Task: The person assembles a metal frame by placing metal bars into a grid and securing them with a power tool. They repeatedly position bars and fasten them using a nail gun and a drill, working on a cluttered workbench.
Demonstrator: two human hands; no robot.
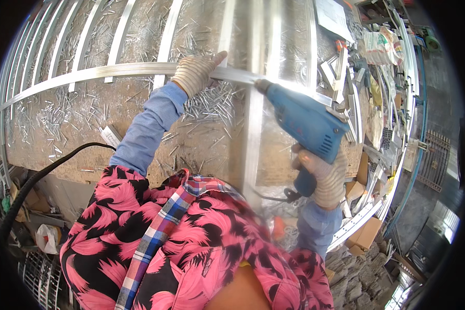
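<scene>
My left hand [195, 73], in a striped work glove, presses and grips a long ribbed metal rail [120, 69] that runs across the worktable. In my gloved right hand [327, 176] is a blue electric drill [306, 116], held by its handle. Its chuck points left at the rail, over a crosswise metal bar [254, 131]. The bit is blurred, so I cannot tell whether it touches metal. Several parallel metal bars [118, 38] extend away from the rail toward the far side. Loose blind rivets [213, 106] lie scattered below and between them.
The wooden worktable [201, 151] carries a small white box [111, 135]. A black cable [54, 166] curves past on the left. To the right are a paper sheet [333, 17], metal offcuts [335, 71] and a plastic sack [383, 44]. A cardboard box [366, 232] sits lower right.
</scene>
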